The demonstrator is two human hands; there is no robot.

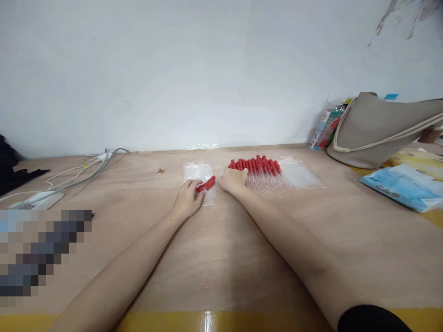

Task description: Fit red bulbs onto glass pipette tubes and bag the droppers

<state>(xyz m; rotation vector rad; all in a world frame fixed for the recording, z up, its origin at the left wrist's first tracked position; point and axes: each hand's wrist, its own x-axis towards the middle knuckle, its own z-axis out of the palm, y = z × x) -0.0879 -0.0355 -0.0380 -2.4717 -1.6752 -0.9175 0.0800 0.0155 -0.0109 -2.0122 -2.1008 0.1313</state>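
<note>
My left hand (188,199) is closed, thumb and fingertips around a few red-ended droppers (206,184) above a clear plastic zip bag (197,170) lying on the table. Just to its right, my right hand (233,180) is bent down and curled, its fingertips mostly hidden, so what it grips cannot be made out. Thin clear stems show between the two hands. Right behind and beside the right hand lies a row of several droppers (259,165) with red bulbs pointing away and clear stems toward me. More flat clear bags (301,174) lie at the row's right end.
A grey bag (377,129) with a cord and a clear plastic bottle (325,127) stand at the back right, a blue tissue pack (404,186) before them. Cables (83,175) and a white power strip (43,199) lie at left. A white wall closes the table's back.
</note>
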